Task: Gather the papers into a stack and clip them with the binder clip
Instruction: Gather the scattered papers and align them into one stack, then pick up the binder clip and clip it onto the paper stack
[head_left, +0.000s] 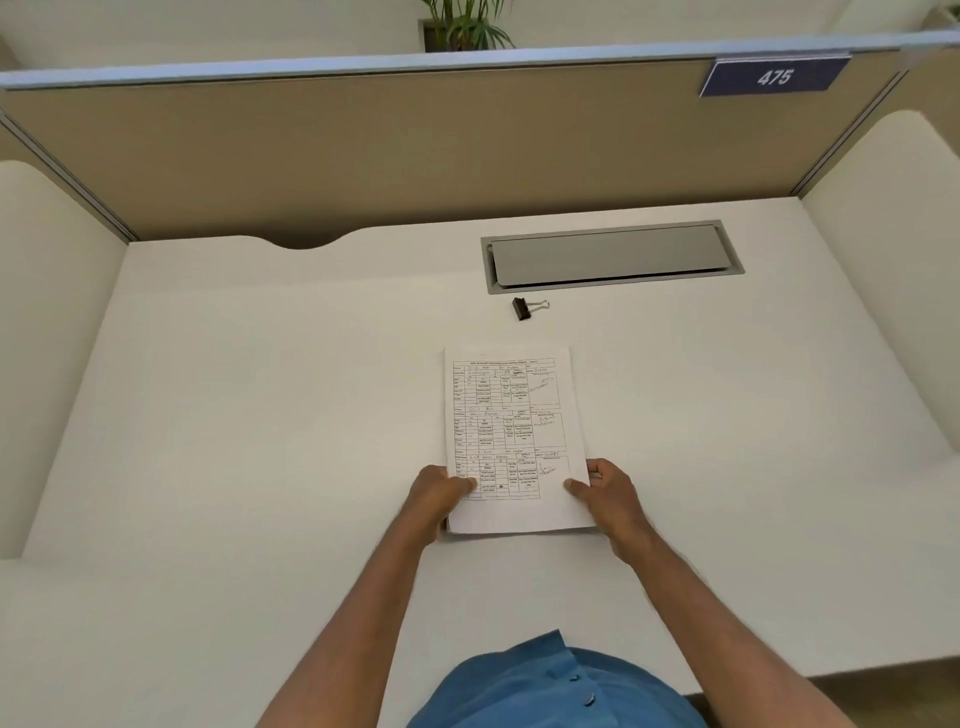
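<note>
A stack of white papers (511, 415) with a printed, hand-filled form on top lies lengthwise on the white desk (260, 415), its edges lined up. My left hand (441, 493) grips the stack's near left edge, thumb on top. My right hand (608, 491) grips the near right edge the same way. The near end of the stack seems slightly raised off the desk. A black binder clip (523, 308) with silver handles lies on the desk beyond the stack's far edge, apart from it and from both hands.
A grey cable hatch (610, 254) is set into the desk behind the clip. A tan partition (363, 156) with a blue sign reading 475 (774, 78) closes the back; white side panels flank the desk. A plant (467, 23) stands beyond the partition.
</note>
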